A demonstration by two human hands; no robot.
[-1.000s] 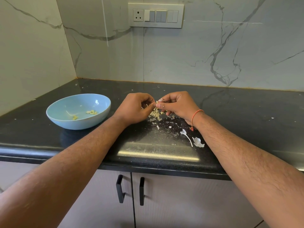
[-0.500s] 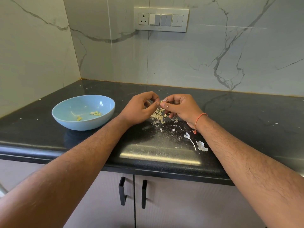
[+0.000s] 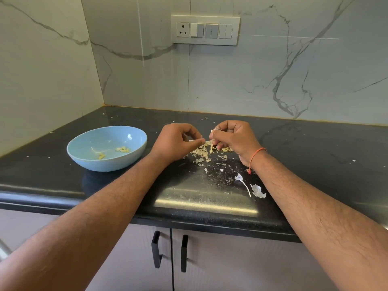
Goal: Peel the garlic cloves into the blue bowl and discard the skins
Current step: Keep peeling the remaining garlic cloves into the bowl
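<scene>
At mid-frame, left hand [image 3: 176, 141] and right hand [image 3: 233, 136] pinch skins [image 3: 206, 149]; bowl [image 3: 84, 156] sits left, near counter [image 3: 210, 215] edge

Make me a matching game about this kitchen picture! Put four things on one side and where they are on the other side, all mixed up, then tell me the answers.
Things:
1. blue bowl
2. pile of garlic skins
3. orange thread band
4. switch panel

Places:
A. on the wall above the counter
B. around the right wrist
C. on the counter left of the left hand
D. on the counter under and between the left hand and the right hand

Right pairs: 1-C, 2-D, 3-B, 4-A
</scene>
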